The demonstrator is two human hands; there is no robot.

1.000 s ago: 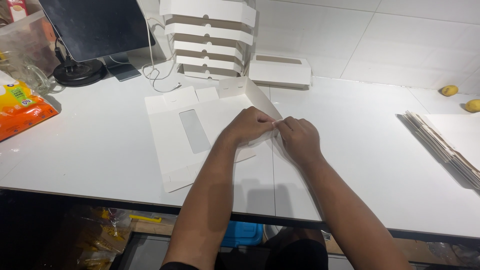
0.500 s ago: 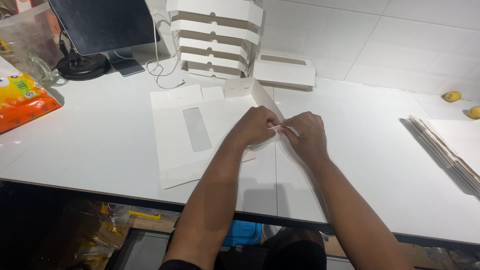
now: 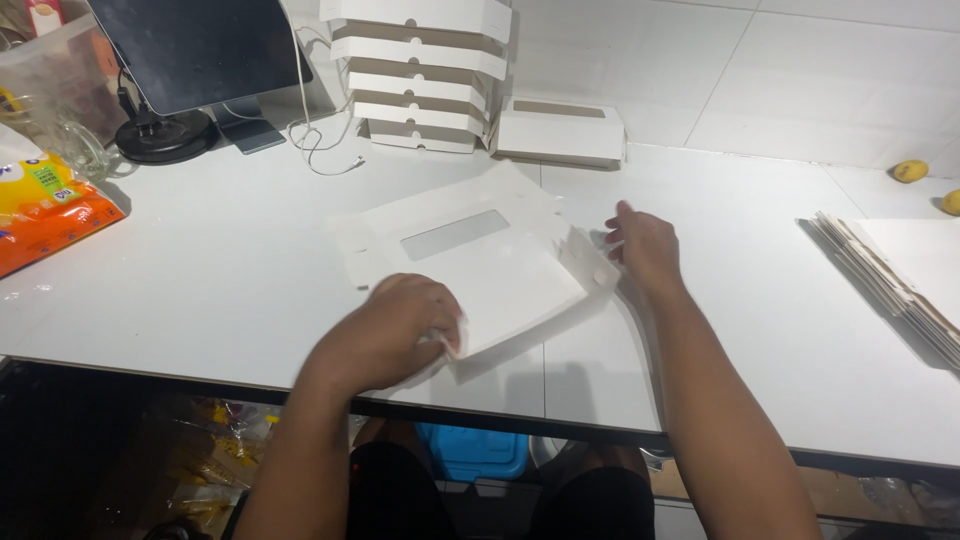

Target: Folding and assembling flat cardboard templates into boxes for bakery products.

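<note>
**Hands part and the flat box blank swings round**

White tabletop (image 3: pixel 200 290) fills the view, with a tiled wall behind it. A second ago both hands were pinched together at one spot near the middle of the white card box blank (image 3: pixel 480 265); now they have moved apart to opposite edges, and the blank has turned so its clear window runs slantwise. The left hand (image 3: pixel 395 330) lies curled over the near corner, fingers closed on the card edge and pressing it to the table. The right hand (image 3: pixel 640 245) sits at the far right edge, fingers loosely bent on a small side flap; how firmly it pinches there is hard to tell. That spread grip suggests the earlier crease is finished and another side is being brought into reach.

Behind stand a stack of folded boxes (image 3: pixel 420 75) and one single box (image 3: pixel 560 132). A pile of flat blanks (image 3: pixel 900 280) lies well to the right, an orange packet (image 3: pixel 45 215) at the left edge.
</note>
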